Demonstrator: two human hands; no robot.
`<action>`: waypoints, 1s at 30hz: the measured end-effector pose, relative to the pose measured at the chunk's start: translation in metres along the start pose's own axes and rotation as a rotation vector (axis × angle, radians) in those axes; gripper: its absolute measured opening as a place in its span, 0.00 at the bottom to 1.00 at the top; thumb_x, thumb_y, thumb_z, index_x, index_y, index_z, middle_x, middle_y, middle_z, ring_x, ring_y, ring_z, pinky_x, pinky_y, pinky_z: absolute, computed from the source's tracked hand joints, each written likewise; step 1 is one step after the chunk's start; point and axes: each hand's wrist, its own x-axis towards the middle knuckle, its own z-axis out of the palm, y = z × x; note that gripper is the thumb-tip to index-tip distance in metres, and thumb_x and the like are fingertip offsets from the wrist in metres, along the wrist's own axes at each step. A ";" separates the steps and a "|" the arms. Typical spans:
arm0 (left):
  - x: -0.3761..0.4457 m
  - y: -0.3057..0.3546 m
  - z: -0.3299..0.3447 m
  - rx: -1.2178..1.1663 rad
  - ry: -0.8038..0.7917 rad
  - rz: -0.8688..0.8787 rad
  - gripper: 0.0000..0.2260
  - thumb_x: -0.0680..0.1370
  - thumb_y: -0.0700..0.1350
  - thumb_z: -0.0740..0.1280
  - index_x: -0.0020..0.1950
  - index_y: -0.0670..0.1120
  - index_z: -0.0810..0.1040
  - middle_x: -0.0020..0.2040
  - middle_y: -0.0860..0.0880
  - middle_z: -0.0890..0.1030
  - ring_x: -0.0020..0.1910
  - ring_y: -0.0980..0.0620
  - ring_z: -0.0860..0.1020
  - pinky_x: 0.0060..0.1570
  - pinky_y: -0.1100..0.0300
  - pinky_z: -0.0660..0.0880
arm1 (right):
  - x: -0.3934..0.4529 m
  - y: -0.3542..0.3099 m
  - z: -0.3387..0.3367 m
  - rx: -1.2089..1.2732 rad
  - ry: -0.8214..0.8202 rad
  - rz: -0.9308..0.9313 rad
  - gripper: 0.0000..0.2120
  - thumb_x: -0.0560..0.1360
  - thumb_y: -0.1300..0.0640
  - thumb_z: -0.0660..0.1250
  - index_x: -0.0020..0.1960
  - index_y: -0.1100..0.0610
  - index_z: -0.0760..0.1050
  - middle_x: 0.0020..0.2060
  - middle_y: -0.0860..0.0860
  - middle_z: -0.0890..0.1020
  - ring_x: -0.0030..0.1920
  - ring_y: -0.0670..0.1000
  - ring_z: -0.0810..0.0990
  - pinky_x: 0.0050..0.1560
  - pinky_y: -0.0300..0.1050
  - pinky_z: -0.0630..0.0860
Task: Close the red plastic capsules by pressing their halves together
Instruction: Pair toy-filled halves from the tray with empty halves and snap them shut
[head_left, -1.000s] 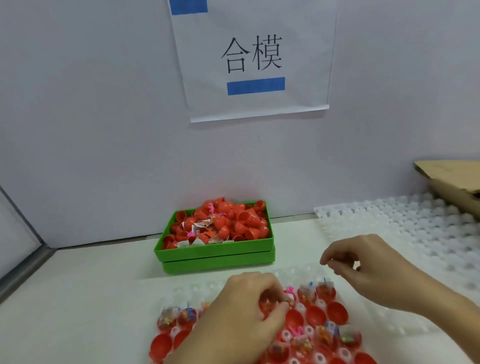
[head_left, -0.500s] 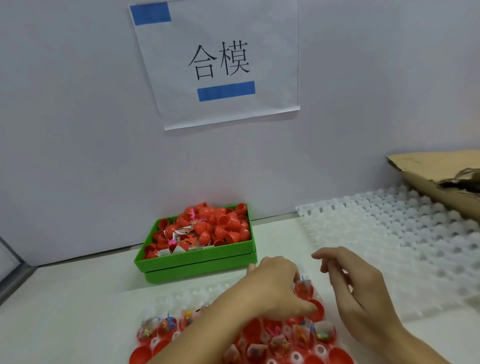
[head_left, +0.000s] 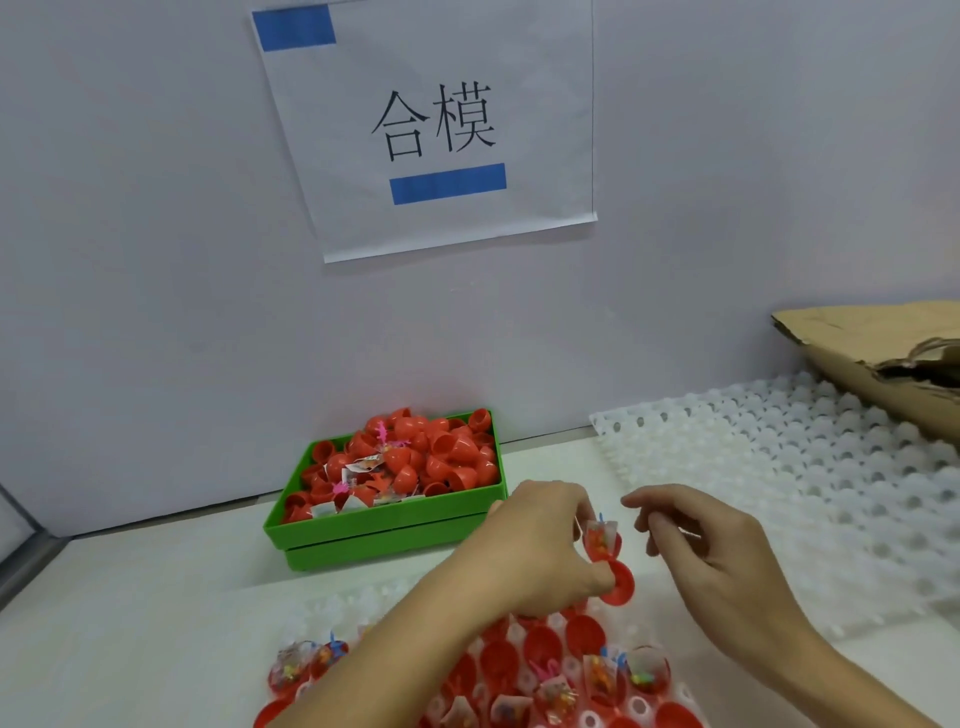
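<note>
Left grip: left hand (head_left: 540, 551) pinches an open red capsule (head_left: 610, 566) lifted just above the near tray; lower half (head_left: 618, 584) held at thumb, upper half carrying a small clear toy packet (head_left: 602, 535).
Right grip: right hand (head_left: 711, 551) released, fingers loosely curled, holding nothing, just right of the capsule and not touching it.
Task things: more open red halves, some with packets, sit in the white dimpled tray (head_left: 332, 608) at the near edge, under both wrists.
Supply: green bin (head_left: 384, 525) at centre, far side of the near tray, heaped with loose red halves and packets.
Other: second white dimpled tray (head_left: 779, 467) to the right; torn cardboard box (head_left: 872, 348) at far right, resting on it; all on a white tabletop (head_left: 130, 597).
Stage (judged): one capsule picked up, not yet pressed shut.
Risk 1: packet stands proud of the rim; if it is not tucked in, the halves could trap its edge and fail to snap.
Risk 2: one-handed pinch on a smooth shell; off-centre pressure could pop a half loose into the tray.
Risk 3: forearms lie close over the filled cups; a dragged wrist could tip packets out.
Writing: wall sheet (head_left: 436, 130) reads "合模" in black, with blue bars above left and below. No brand legible on packets.
</note>
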 end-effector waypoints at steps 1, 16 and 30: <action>-0.002 0.000 -0.005 -0.022 0.015 0.005 0.13 0.74 0.54 0.69 0.55 0.50 0.78 0.51 0.53 0.79 0.52 0.51 0.78 0.55 0.52 0.77 | 0.003 -0.003 -0.002 -0.028 -0.023 -0.005 0.18 0.77 0.70 0.63 0.47 0.48 0.82 0.41 0.40 0.83 0.42 0.45 0.81 0.39 0.37 0.76; -0.041 -0.036 -0.037 0.009 0.085 0.087 0.17 0.78 0.46 0.68 0.67 0.54 0.75 0.41 0.57 0.82 0.43 0.63 0.77 0.43 0.69 0.75 | 0.020 -0.035 0.027 0.344 -0.621 0.226 0.06 0.76 0.64 0.70 0.50 0.56 0.84 0.40 0.57 0.87 0.41 0.53 0.86 0.43 0.40 0.79; -0.074 -0.065 -0.043 -0.839 0.517 -0.252 0.10 0.80 0.34 0.64 0.44 0.44 0.82 0.37 0.46 0.85 0.37 0.48 0.86 0.38 0.60 0.82 | 0.041 -0.072 0.082 0.350 -0.478 0.125 0.05 0.74 0.65 0.72 0.49 0.59 0.82 0.37 0.53 0.87 0.39 0.50 0.87 0.38 0.34 0.79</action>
